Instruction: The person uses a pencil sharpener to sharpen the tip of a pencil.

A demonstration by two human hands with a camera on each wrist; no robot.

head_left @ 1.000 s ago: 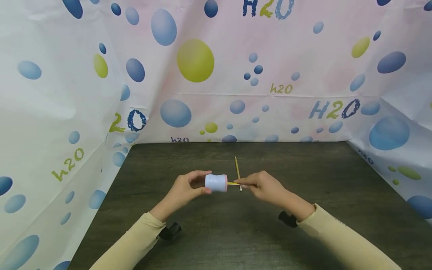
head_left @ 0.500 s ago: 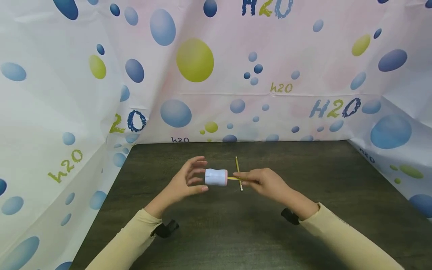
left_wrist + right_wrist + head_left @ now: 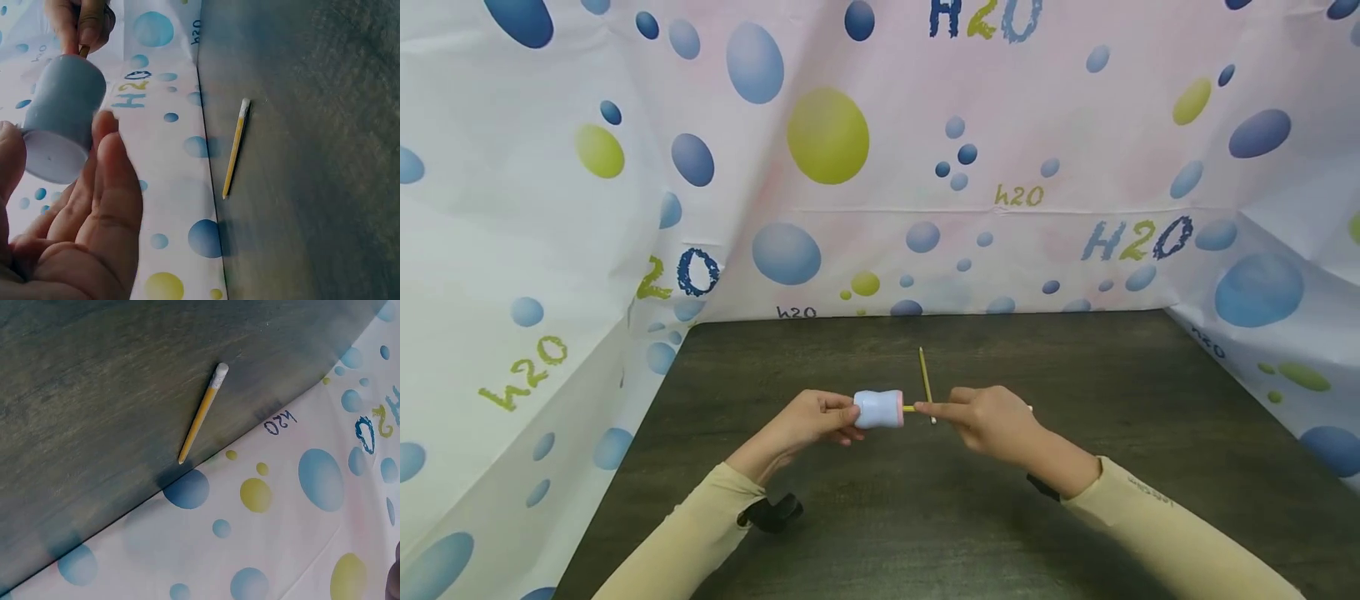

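A light blue, waisted pencil sharpener (image 3: 877, 409) with a pink end is held sideways over the table. My left hand (image 3: 811, 423) grips its left end between thumb and fingers; the left wrist view shows the thumb at one side of the sharpener (image 3: 65, 109) and fingertips at the other. From the pink end sticks a yellow pencil (image 3: 909, 408), its point hidden inside. My right hand (image 3: 996, 423) pinches this pencil, index finger stretched along it, and covers most of the shaft. Behind the hands lies a second yellow pencil (image 3: 925, 379) on the table, its white eraser end nearer me.
The dark wood-grain table (image 3: 880, 517) ends at a white backdrop (image 3: 895, 192) printed with blue and green bubbles and "H2O" lettering. This backdrop also rises along the left and right sides. Black straps sit at both wrists, below beige sleeves (image 3: 692, 533).
My left hand lets go of the sharpener's end, its fingers spread, then grips it again. The sharpener rises slightly, then comes back down. The lying pencil stays put.
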